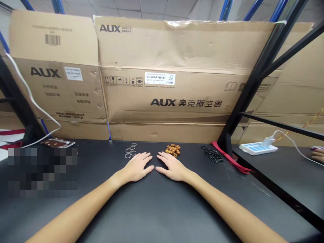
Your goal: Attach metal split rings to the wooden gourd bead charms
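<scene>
My left hand (138,166) lies flat on the dark table (141,209), palm down, fingers spread and holding nothing. Just beyond its fingertips are several silver metal rings (128,156), laid in a loose cluster. My right hand (172,166) rests palm down beside it, its fingers likewise apart, with a small gap between the two thumbs. Right behind my right fingers sits a little heap of glossy amber-brown beads or charms (173,149); their exact kind is too small to tell. Farther right is a pile of black looped pieces (213,154), touched by neither hand.
Large cardboard boxes (162,114) stand along the table's back edge. A red strap (231,159) lies near the black metal frame (249,91) at right. Beyond it are a white power strip (258,148) and another person's hand (317,155). A brown packet (58,143) lies back left.
</scene>
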Demonstrator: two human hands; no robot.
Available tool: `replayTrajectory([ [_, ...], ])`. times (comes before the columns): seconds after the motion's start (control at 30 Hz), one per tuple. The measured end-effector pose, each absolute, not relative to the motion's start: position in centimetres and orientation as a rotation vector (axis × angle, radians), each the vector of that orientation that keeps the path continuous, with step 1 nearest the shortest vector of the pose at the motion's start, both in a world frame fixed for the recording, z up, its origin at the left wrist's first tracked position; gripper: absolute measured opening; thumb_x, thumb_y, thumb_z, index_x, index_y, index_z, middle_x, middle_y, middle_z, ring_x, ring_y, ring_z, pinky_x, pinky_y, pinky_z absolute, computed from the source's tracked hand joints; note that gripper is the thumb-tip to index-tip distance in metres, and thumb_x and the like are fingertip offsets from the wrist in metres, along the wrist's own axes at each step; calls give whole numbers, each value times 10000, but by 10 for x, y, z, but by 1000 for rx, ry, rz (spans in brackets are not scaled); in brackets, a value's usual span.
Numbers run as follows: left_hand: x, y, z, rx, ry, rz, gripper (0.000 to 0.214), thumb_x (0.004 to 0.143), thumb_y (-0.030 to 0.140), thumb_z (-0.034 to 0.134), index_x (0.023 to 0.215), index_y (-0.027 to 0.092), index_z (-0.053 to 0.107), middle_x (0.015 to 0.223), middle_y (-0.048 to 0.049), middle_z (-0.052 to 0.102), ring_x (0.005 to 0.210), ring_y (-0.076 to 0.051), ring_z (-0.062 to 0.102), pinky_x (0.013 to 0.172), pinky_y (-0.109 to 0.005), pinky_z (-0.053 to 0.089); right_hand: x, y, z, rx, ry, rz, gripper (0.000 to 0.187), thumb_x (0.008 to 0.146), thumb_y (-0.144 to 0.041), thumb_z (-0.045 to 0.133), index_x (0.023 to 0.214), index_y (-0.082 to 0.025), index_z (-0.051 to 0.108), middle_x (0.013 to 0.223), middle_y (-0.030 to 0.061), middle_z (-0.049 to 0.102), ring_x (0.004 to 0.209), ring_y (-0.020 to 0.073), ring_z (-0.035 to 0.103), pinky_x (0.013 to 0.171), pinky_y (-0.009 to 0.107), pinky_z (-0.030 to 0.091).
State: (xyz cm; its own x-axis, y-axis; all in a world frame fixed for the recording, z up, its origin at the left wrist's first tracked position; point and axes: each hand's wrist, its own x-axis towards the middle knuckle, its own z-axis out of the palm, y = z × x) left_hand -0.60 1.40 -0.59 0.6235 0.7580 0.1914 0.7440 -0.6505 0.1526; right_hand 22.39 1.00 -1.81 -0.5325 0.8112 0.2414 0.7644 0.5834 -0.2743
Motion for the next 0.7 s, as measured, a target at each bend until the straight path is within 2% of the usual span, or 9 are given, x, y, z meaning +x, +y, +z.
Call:
replayTrajectory([
  [0.7, -5, 13, -5, 2772, 1274, 398, 591, 943, 526, 333, 1375, 142, 454, 1467, -124, 385, 1370, -287, 326, 1126, -458, 244, 224, 10, -17, -1257, -2477, 167, 656, 898, -579, 427, 1378, -133, 450, 1466, 148, 374, 1364, 298, 327, 1128, 474, 274],
])
